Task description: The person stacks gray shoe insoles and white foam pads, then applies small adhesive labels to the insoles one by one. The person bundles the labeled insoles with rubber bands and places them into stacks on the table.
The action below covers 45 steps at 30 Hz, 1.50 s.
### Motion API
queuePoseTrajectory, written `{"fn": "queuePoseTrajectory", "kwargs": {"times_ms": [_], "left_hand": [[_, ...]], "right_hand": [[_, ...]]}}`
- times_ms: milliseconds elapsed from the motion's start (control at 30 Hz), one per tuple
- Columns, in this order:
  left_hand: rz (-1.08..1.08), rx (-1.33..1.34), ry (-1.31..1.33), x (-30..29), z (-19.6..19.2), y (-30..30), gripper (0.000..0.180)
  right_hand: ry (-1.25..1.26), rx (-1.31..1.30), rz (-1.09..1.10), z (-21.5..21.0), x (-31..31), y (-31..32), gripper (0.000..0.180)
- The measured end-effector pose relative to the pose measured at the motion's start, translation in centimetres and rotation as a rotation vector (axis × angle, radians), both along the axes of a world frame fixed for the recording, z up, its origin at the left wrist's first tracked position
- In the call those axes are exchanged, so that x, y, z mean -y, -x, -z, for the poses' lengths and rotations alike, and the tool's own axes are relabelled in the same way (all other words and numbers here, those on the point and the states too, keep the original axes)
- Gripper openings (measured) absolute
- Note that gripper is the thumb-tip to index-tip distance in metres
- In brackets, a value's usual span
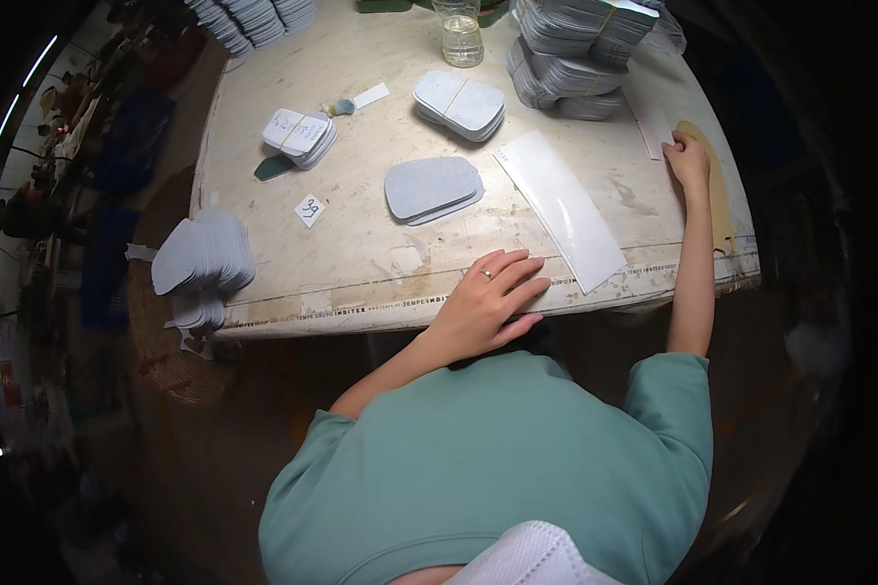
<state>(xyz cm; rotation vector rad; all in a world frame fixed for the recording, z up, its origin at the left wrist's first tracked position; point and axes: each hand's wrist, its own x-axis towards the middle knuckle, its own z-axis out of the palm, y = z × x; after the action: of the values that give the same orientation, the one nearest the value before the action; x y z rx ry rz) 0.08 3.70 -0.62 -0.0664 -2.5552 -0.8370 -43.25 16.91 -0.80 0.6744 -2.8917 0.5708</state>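
My left hand [488, 297], a ring on one finger, lies at the table's front edge with its fingers stretched out and nothing in it. Just to its right is a glossy white strip of sheet [561, 210]. Ahead of it rests a small pile of grey rounded flat pieces [433, 187]. At the table's right side, my right hand [689, 159] has its fingers curled in over a long tan flat piece [720, 200]. What its fingertips grip, if anything, is hidden. A thin pale strip [644, 125] lies beside that hand.
Banded stacks of grey pieces [458, 104] stand on the pale table [361, 263], with taller ones [576, 73] at the far right. A clear cup of liquid [461, 44] is at the back. Left are a smaller banded stack [300, 136], a paper tag [309, 210] and more grey pieces [200, 255].
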Motion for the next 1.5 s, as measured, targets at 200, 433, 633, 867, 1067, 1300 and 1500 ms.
{"fn": "queuePoseTrajectory", "kwargs": {"times_ms": [200, 433, 633, 867, 1067, 1300, 1500], "left_hand": [[0.069, -0.031, -0.141, 0.8, 0.3, -0.3, 0.039], [0.052, -0.041, -0.128, 0.6, 0.1, -0.5, 0.036], [-0.067, -0.076, -0.294, 0.4, -0.1, -0.9, 0.028], [-0.051, -0.111, -0.207, 0.6, 0.1, -0.7, 0.026], [-0.09, -0.122, -0.231, 0.4, 0.0, -0.6, 0.025], [-0.109, -0.126, -0.262, 0.4, 0.1, -0.8, 0.024], [-0.122, -0.172, -0.329, 0.5, 0.1, -0.6, 0.02]], "right_hand": [[-0.021, -0.065, -0.018, -0.1, -0.2, -0.4, 0.043], [0.189, 0.077, 0.01, -1.1, -0.9, -1.6, 0.037], [0.908, -0.189, 0.012, -5.3, -5.9, -5.9, 0.027], [0.182, -0.191, 0.226, -4.1, -5.3, -10.2, 0.037], [0.239, 0.171, -0.386, -3.2, -0.5, -20.1, 0.06], [0.345, 0.115, -0.497, -3.1, 2.6, -23.1, 0.037], [0.253, 0.278, -0.408, -2.2, 3.1, -23.5, 0.031]]}}
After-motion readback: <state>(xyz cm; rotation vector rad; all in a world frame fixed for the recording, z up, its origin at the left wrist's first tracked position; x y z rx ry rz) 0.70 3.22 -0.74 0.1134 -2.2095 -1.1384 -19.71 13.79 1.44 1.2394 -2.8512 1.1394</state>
